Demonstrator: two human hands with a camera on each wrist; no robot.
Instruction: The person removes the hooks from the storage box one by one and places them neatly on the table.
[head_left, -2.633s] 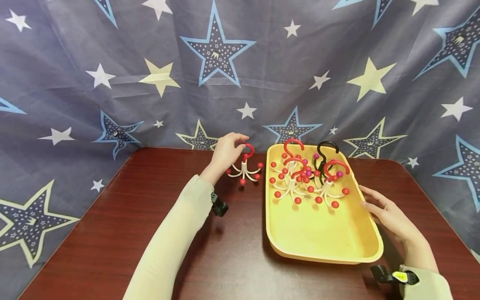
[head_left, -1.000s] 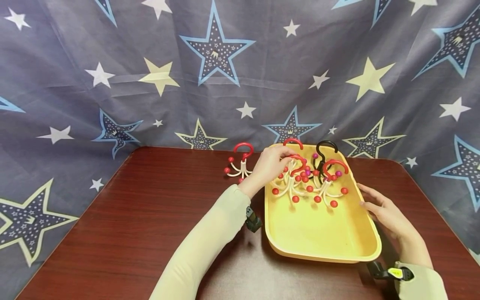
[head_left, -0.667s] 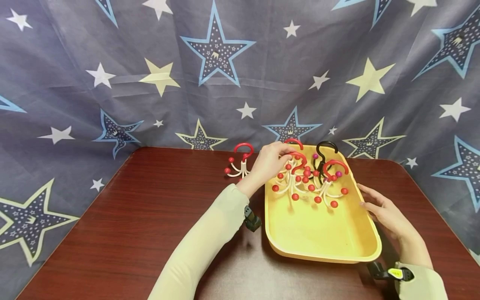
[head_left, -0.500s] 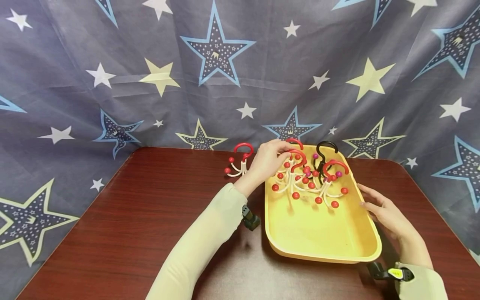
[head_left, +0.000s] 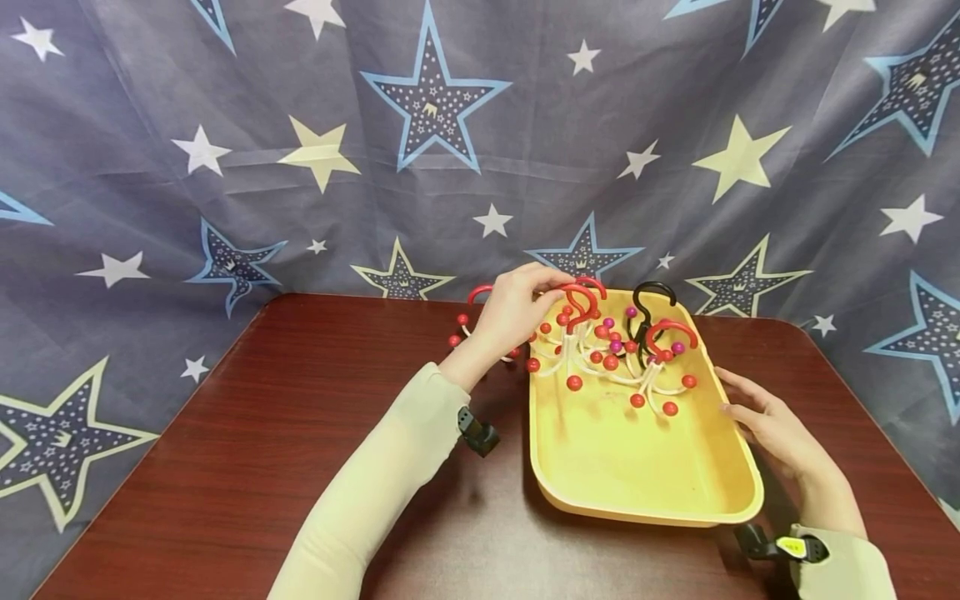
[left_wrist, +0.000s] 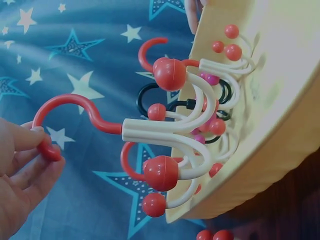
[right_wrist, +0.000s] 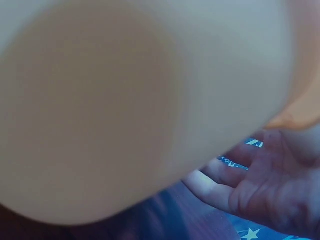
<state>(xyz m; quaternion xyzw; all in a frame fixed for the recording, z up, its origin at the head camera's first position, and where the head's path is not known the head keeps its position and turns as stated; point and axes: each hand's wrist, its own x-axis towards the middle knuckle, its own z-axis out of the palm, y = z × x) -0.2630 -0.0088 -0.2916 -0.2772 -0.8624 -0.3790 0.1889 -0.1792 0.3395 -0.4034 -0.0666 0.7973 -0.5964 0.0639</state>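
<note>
My left hand (head_left: 512,312) pinches the red hook of a small multi-arm hanger (left_wrist: 145,127), with white curved arms tipped by red balls. That hanger is raised above the left part of the yellow tray (head_left: 645,483), its arms pointing down. Other hangers sit in the tray's far half: one with a red hook (head_left: 672,327) at the right, another partly hidden behind the held one, and a black hanger (head_left: 643,333) with purple balls. My right hand (head_left: 783,442) touches the tray's right side with loosely extended fingers; in the right wrist view the blurred tray wall (right_wrist: 100,125) hides much.
Left of the tray, another red-hooked hanger (head_left: 480,292) stands on the dark wood table (head_left: 300,417), mostly behind my left hand. A star-patterned cloth (head_left: 262,200) hangs right behind the table's far edge.
My left hand has gone from the hanger on the table to one in the tray, gripped its hook, and lifted it up and leftward. The right hand stays at the tray.
</note>
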